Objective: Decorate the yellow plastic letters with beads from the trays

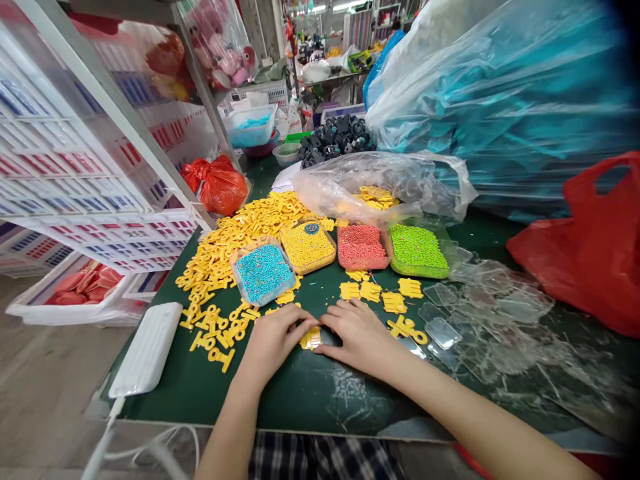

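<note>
My left hand (274, 340) and my right hand (356, 337) meet over a small yellow plastic piece (311, 339) lying on the green table (280, 393). Fingers of both hands are curled and press on it from either side. Just behind my hands stand trays of beads: blue (263, 273), yellow (307, 247), pink (361, 247) and green (418, 251). Loose yellow pieces (395, 301) lie by my right hand, and a heap of yellow parts (235, 237) spreads to the left.
Clear plastic covers (480, 320) are scattered at the right. A red bag (590, 247) sits far right, a big blue-tinted plastic sack (500, 100) behind. White crates (75, 160) stack at left, with a white flat object (149, 348) at the table's left edge.
</note>
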`<state>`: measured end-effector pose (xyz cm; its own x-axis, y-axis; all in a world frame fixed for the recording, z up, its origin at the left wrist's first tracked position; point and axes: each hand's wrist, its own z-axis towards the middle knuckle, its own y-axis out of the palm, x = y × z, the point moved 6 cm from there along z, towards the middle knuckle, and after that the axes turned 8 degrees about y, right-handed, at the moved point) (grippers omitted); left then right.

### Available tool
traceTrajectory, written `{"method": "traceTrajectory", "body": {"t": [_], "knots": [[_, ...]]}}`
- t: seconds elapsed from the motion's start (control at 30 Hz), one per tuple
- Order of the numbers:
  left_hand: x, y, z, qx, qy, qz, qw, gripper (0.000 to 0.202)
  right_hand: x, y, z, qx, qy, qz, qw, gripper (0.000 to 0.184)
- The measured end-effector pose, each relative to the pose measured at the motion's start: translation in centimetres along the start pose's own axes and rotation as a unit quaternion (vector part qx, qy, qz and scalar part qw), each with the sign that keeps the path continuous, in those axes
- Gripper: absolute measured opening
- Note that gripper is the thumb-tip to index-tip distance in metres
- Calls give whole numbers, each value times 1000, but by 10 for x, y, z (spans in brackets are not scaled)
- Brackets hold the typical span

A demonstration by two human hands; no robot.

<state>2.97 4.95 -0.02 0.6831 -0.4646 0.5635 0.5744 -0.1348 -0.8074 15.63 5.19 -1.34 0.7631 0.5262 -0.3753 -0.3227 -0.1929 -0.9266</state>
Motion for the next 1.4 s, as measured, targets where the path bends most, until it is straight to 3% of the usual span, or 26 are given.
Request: {"method": "traceTrajectory", "body": {"t": [0.07,0.23,0.33,0.57,0.73,0.9,1.1,1.4], "knots": [[-6,10,-3,-4,-4,29,1000,21,0,0,0,-6,3,-4,1000,28],[-8,12,-1,-10,21,75,997,24,0,1,0,-24,17,-7,1000,28],[-8,13,-2,-20,26,60,998,26,0,2,-1,-27,24,-3,999,28],[-12,11,-4,20,24,-9,999,28,2,1,-1,-37,35,-1,999,30],[-11,16,-2,-14,47,37,998,23,2,1,1,-43,45,9,998,29],[-15,19,-1,-9,71,50,996,27,3,2,1,-40,54,17,998,32],[-22,20,-2,-27,43,39,998,21,3,3,1,-31,51,24,998,31],[-15,18,-3,-36,33,4,999,28,3,4,1,-28,47,23,998,29]]}}
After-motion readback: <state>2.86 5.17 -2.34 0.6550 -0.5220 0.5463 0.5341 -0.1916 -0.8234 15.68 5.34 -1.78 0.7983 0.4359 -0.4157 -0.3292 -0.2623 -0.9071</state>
